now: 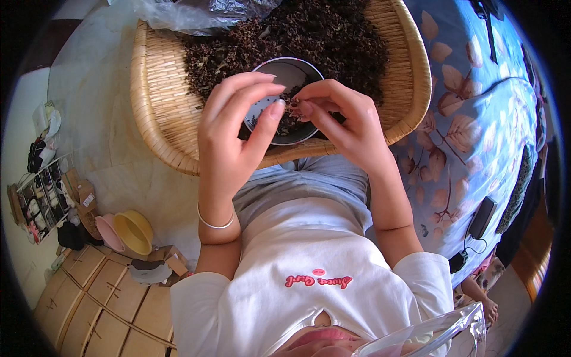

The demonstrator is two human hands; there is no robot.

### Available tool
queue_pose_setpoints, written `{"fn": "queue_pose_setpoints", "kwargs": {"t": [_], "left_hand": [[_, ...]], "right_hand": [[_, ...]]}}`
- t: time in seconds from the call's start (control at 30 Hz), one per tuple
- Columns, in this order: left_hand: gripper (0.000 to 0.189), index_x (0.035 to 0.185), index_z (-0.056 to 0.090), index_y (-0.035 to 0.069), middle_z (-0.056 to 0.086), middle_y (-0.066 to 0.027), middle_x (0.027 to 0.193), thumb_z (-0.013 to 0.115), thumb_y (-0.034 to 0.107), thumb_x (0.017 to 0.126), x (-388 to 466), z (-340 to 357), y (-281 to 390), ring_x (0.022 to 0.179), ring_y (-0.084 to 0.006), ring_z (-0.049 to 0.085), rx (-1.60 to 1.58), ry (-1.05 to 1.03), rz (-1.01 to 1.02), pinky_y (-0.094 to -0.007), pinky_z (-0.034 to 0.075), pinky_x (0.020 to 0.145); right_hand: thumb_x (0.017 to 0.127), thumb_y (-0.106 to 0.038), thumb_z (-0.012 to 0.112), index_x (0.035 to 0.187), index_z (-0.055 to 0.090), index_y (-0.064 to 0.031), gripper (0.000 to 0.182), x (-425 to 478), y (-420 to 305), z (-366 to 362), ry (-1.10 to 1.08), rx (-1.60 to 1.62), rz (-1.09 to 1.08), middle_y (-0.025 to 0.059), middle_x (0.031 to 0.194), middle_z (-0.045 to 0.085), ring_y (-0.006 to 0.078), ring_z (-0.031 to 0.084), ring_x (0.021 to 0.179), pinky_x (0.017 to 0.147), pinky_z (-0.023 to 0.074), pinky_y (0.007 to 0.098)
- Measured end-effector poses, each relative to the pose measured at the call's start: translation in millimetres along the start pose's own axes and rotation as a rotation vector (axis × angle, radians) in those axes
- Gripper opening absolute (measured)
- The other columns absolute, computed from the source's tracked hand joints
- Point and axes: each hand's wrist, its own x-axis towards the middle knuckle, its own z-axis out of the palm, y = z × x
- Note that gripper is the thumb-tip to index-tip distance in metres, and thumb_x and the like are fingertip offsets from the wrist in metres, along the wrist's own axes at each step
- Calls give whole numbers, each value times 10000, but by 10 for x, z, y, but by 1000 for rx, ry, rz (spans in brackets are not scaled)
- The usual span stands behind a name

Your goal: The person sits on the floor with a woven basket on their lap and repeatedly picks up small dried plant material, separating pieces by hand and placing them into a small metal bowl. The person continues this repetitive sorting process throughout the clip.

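Note:
A shallow woven basket [147,98] lies across my lap, with a heap of dark dried plant clusters [285,33] spread inside. Among them, at the near rim, stands a round metal tin [285,71] holding small dark seeds or bits and some dried pieces [284,127]. Over the tin's right side, my right hand [345,111] pinches a small dried sprig [294,106] between thumb and fingertips. My left hand [238,116], a bracelet at its wrist, hovers over the tin's left side. Its fingers and thumb are curved and apart, with nothing visible between them.
A clear plastic bag [192,20] rests on the basket's far left. To the right is a blue leaf-patterned cloth [455,147] with a black power adapter [483,217]. Pink [107,232] and yellow basins [134,232] and cardboard boxes [84,194] stand at left. Another person's hand [490,311] shows lower right.

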Motion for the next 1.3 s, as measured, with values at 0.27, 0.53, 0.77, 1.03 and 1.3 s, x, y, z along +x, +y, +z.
{"fn": "queue_pose_setpoints", "kwargs": {"t": [0.27,0.53,0.77,1.03,1.3], "left_hand": [[117,900,690,21,663,-92,988,722,27,788,-24,16,-28,901,-253,623,59,-48,55,-349,498,789],[96,876,680,27,669,-81,972,720,13,790,-35,17,-24,885,-244,630,29,-15,14,-337,502,770],[95,865,668,23,667,-92,973,725,17,789,-26,8,-11,890,-247,637,8,-25,7,-339,503,771],[143,850,642,19,644,-97,961,754,52,767,-17,22,15,883,-261,634,48,-48,8,-348,508,758],[105,864,642,8,639,-102,957,711,31,789,-27,51,-7,874,-269,629,71,-46,16,-354,506,761]], "right_hand": [[889,-19,625,1018,614,35,140,1,10,-6,-9,-41,-23,132,898,684,218,707,842,744,561,315],[920,-46,610,1018,599,42,132,-24,42,1,-32,227,131,104,902,683,162,694,874,766,560,291],[937,-42,603,1027,592,42,124,-27,57,-16,-36,428,162,63,959,661,130,672,919,814,554,270],[872,19,655,1012,605,41,151,-14,61,4,20,279,78,84,971,669,143,677,912,815,564,286],[816,62,664,987,618,27,180,17,56,22,54,-10,-155,104,960,633,199,678,860,766,565,291]]}}
